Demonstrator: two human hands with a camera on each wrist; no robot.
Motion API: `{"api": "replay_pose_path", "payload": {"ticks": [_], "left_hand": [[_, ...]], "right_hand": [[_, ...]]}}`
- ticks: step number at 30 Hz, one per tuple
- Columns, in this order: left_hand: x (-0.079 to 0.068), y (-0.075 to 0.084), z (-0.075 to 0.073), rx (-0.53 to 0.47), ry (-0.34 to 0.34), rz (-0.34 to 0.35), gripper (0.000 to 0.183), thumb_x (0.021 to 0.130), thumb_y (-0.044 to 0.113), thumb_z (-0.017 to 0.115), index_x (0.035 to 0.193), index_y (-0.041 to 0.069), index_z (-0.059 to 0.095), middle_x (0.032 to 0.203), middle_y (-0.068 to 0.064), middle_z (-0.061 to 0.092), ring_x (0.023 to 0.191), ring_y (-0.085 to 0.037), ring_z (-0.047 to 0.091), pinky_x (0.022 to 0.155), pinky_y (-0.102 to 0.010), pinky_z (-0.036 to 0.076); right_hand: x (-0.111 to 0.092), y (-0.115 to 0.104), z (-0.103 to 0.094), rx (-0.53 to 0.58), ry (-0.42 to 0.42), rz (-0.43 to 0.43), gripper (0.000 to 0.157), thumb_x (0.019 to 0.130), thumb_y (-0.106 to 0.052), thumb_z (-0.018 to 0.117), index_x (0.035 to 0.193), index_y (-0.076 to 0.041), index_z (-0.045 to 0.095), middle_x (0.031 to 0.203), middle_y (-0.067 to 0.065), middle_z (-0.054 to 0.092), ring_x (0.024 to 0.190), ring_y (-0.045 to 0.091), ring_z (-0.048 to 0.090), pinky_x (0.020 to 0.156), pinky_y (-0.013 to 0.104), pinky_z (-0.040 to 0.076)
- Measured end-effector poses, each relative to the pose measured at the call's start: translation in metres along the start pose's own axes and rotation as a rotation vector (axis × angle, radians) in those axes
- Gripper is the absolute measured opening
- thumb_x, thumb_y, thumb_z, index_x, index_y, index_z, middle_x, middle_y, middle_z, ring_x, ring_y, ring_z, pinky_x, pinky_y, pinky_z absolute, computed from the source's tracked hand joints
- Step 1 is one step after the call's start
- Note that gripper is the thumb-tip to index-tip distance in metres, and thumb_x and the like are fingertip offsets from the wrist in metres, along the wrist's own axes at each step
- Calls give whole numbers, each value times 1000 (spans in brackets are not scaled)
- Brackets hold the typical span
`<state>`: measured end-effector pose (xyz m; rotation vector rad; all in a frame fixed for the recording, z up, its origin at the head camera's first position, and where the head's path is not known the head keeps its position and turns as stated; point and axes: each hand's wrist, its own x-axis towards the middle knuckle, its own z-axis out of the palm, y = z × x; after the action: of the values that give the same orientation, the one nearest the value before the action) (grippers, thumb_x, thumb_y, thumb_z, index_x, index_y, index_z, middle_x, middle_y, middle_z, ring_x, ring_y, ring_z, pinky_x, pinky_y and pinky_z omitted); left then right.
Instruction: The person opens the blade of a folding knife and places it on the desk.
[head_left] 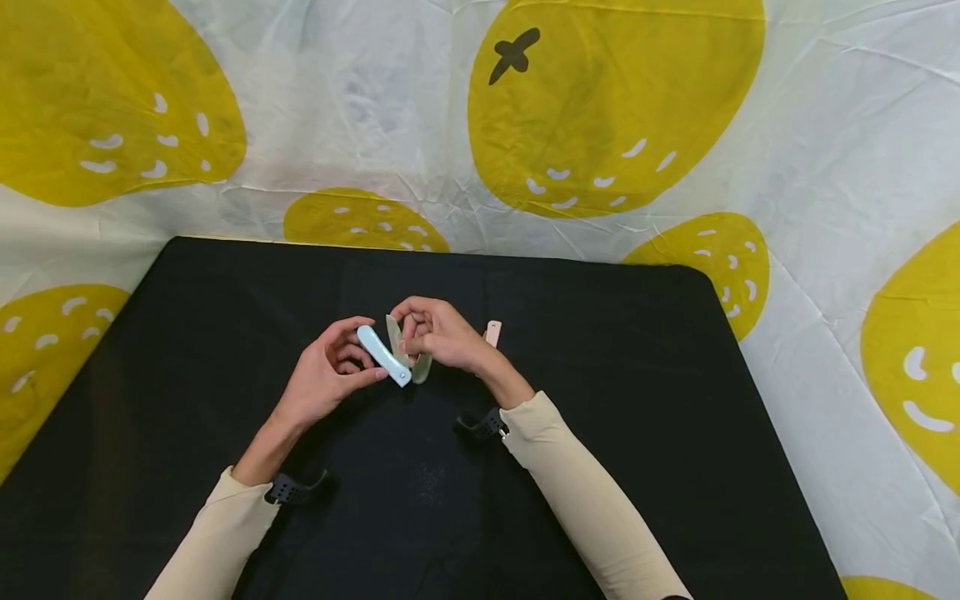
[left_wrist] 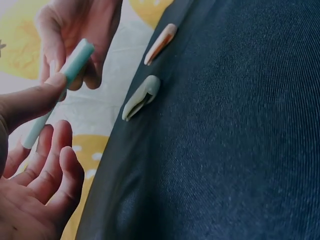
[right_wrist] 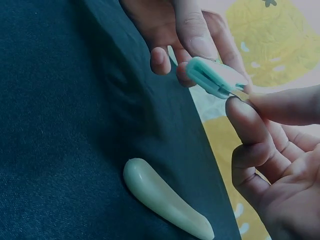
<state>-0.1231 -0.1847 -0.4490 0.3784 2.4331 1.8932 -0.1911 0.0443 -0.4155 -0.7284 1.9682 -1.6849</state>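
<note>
A light blue folding knife (head_left: 384, 357) is held up over the black table, its blade (head_left: 394, 337) partly swung out of the handle. My left hand (head_left: 326, 371) pinches the handle between thumb and fingers at its two ends. With thumb and index finger, my right hand (head_left: 442, 333) pinches the blade, as the right wrist view shows close up beside the slotted blue handle (right_wrist: 206, 76). A pale green folding knife (left_wrist: 141, 97), folded, lies on the table just below the hands. Beyond it lies a peach-coloured folding knife (left_wrist: 161, 44), partly hidden by my right wrist in the head view.
The table (head_left: 637, 433) is covered in black cloth. Behind it and at its sides hangs a white cloth (head_left: 375, 92) with large yellow fruit prints. Dark straps (head_left: 480, 425) hang from both wrists near the sleeve cuffs.
</note>
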Motion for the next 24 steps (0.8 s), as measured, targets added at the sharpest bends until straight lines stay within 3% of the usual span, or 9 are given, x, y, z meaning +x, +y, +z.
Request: {"api": "replay_pose_path", "payload": {"ticks": [4,10,17,22,24], "left_hand": [[-2,-2,-2,-16,62,-41,62,86,3,84,140,-1,54,102,2,67,79,-4,69,70,-16,57],[-4,-5,-6,68,182,-36,50,84,12,87,129,4,65,96,10,72,76,-2,71,70,-16,57],[-7,-6,-7,127,283,-38,41,81,18,90,116,7,73,89,14,75,69,-1,72,61,-18,55],[-8,-4,-6,136,360,-54,36,77,16,93,107,7,76,84,10,78,64,0,71,59,-17,54],[-8,-3,-5,137,391,-64,33,76,14,94,104,6,77,82,11,77,62,1,70,57,-17,53]], "right_hand": [[1,0,0,19,48,18,33,89,12,66,120,6,60,76,2,61,61,17,61,69,50,57],[2,0,-1,35,109,43,34,88,12,67,121,4,61,77,2,61,63,17,61,73,52,57],[4,0,-3,82,195,52,34,88,11,65,121,3,61,75,1,60,70,45,61,70,46,55],[6,0,-4,153,267,55,36,88,12,66,124,5,60,74,0,59,60,23,63,67,40,56],[6,0,-3,168,294,51,36,89,12,66,124,5,60,74,0,60,59,21,63,66,37,56]]}}
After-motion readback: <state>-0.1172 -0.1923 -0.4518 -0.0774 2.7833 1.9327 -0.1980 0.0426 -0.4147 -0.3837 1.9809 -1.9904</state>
